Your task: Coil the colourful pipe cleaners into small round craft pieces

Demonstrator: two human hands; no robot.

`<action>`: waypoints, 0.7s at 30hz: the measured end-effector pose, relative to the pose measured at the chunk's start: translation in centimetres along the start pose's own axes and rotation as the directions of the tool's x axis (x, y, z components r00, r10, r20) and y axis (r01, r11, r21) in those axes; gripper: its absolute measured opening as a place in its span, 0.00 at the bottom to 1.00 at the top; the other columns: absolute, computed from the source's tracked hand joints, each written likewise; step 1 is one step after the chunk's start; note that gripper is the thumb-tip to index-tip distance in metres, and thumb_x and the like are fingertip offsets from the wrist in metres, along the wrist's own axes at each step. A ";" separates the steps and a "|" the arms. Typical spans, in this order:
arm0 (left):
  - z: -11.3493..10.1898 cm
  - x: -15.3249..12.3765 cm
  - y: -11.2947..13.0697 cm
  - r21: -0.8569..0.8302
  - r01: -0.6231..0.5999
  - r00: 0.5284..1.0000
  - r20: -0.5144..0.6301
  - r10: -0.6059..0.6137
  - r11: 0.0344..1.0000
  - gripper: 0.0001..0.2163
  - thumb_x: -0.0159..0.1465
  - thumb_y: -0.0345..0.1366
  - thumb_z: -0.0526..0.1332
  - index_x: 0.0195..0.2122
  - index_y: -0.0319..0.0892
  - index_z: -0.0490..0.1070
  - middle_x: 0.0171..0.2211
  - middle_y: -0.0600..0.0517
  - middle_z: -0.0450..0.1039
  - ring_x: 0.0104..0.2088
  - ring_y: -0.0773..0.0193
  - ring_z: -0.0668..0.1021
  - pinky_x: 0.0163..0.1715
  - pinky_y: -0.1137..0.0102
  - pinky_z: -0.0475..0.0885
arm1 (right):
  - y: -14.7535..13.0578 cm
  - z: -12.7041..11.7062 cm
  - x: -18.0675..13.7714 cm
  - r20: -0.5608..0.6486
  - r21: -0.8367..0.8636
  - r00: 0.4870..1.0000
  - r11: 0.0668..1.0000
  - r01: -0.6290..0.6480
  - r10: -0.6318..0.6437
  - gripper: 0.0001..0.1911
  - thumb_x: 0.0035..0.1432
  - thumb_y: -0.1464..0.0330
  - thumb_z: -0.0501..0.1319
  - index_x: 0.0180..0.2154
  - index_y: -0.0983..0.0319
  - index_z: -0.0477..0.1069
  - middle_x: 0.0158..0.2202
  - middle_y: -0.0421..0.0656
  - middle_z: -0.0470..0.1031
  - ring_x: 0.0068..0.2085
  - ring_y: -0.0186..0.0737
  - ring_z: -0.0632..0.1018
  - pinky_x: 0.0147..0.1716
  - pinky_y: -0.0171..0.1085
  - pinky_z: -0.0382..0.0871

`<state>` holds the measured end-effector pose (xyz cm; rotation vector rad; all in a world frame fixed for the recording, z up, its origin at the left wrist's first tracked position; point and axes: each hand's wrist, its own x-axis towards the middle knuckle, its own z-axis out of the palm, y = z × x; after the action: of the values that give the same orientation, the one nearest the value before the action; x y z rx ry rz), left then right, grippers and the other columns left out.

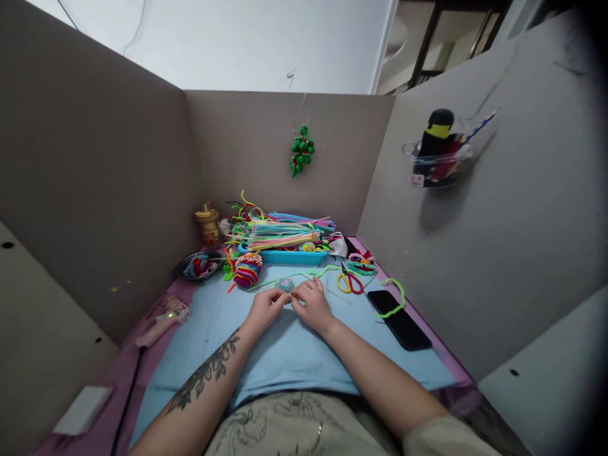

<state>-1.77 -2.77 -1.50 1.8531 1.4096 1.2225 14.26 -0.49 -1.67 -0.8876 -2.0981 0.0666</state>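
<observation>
A small round coil of pink and teal pipe cleaner (285,285) sits at the fingertips of both hands, above the blue cloth. My left hand (266,310) has thumb and forefinger pinched at its near edge. My right hand (313,306) pinches the same edge from the other side, its other fingers partly raised. The exact grip is hidden by the fingers. Light green pipe cleaner (327,271) trails across the cloth behind the coil. To the left rests a rainbow-striped rounded piece (247,271). Scissors with red and yellow handles (350,282) lie right of my right hand.
A blue tray (294,258) heaped with pipe cleaners stands at the back. A dark bowl (216,271) and a pink glue gun (159,329), its light on, are on the left. On the right is a black phone (403,326) under a green pipe cleaner. Grey panels enclose the table.
</observation>
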 end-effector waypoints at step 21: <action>-0.5 0.8 -1.0 -0.488 0.096 0.976 -0.126 -0.179 0.868 0.17 0.50 0.40 0.65 0.38 0.36 0.72 0.34 0.45 0.77 0.33 0.60 0.78 0.33 0.68 0.73 | 2.6 1.0 0.0 0.064 0.359 0.987 0.920 -0.159 0.145 0.08 0.56 0.69 0.57 0.38 0.60 0.71 0.34 0.43 0.74 0.36 0.39 0.73 0.37 0.37 0.67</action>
<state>-2.65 -1.72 -1.75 1.3124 1.1578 1.5177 15.07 1.70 -3.24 -0.8223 -1.9574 0.5407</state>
